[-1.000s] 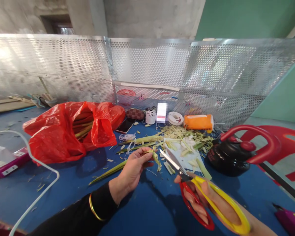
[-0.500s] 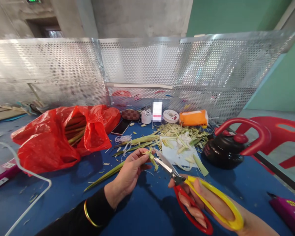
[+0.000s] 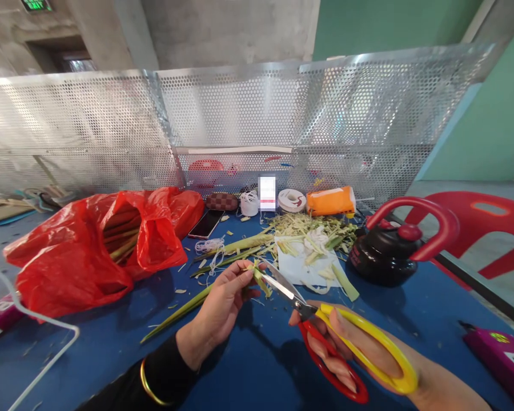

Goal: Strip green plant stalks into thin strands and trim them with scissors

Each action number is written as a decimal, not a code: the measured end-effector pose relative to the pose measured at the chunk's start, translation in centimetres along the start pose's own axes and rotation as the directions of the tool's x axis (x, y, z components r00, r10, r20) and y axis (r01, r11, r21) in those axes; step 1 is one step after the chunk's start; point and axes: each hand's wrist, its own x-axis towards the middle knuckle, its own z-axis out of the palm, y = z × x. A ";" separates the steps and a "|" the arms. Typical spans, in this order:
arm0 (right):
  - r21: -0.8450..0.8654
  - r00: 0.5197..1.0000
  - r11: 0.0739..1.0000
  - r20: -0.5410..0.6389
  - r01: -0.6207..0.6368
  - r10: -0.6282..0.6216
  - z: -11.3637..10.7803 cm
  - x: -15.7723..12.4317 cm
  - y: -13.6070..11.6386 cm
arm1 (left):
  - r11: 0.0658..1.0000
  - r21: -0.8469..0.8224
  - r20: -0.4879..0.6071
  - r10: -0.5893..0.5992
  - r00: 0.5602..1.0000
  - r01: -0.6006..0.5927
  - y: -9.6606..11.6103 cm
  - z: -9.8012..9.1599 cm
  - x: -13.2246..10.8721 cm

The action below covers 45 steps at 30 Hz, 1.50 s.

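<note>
My left hand (image 3: 225, 302) pinches a small piece of pale green plant leaf (image 3: 262, 281) between thumb and fingers. My right hand (image 3: 340, 348) grips scissors (image 3: 303, 308) by one red and one yellow handle loop. Their blades are parted and reach to the leaf piece beside my left fingertips. Beneath and left of my left hand, a long green leaf strip (image 3: 175, 314) lies on the blue table. Beyond the hands lie green stalks (image 3: 248, 244), a bundle of white thread (image 3: 209, 245) and a white sheet (image 3: 291, 265) with peeled scraps on it.
At left stands a red plastic bag (image 3: 72, 257) with stalks inside. A black kettle-shaped jug (image 3: 383, 260) with a red handle is at right. Behind are a phone (image 3: 206, 224), a tape roll (image 3: 292, 200), an orange packet (image 3: 332, 201) and plant shavings (image 3: 302, 224). A perforated metal screen (image 3: 235, 114) edges the table.
The camera view has turned slightly right, so the surroundings sit further left. Both hands keep nearly the same pose, with the scissor blades still parted at the leaf piece.
</note>
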 end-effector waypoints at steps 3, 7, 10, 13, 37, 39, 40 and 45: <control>0.008 1.000 1.000 -0.004 0.022 -0.022 0.1 0.1 0.0 | 1.000 -0.009 -0.006 -0.005 1.000 0.005 -0.1 0.0 0.0; 0.005 0.995 0.996 -0.062 0.084 -0.083 0.2 0.3 -0.1 | 0.999 -0.030 -0.019 -0.027 0.999 0.026 0.1 0.1 -0.1; 0.043 0.996 0.996 -0.060 0.072 -0.069 0.3 0.3 -0.2 | 0.996 -0.059 -0.036 -0.074 0.997 0.072 0.1 0.0 0.0; 0.073 0.997 0.996 -0.058 0.048 -0.044 0.3 0.2 -0.1 | 0.987 -0.109 -0.071 -0.127 0.989 0.119 0.2 -0.2 0.2; 0.344 0.986 0.935 0.164 -0.089 0.034 0.4 0.3 -0.1 | 0.927 -0.293 -0.020 -0.250 0.968 0.233 0.0 -0.5 0.5; 0.336 0.988 0.938 0.153 -0.085 0.035 0.3 0.2 0.0 | 0.932 -0.278 -0.033 -0.250 0.968 0.232 -0.1 -0.5 0.6; 0.334 0.989 0.939 0.145 -0.083 0.036 0.3 0.2 0.1 | 0.933 -0.274 -0.036 -0.250 0.967 0.231 -0.1 -0.5 0.6; 0.334 0.990 0.939 0.138 -0.077 0.032 0.1 0.4 0.4 | 0.933 -0.269 -0.068 -0.268 0.961 0.241 0.0 -0.2 0.6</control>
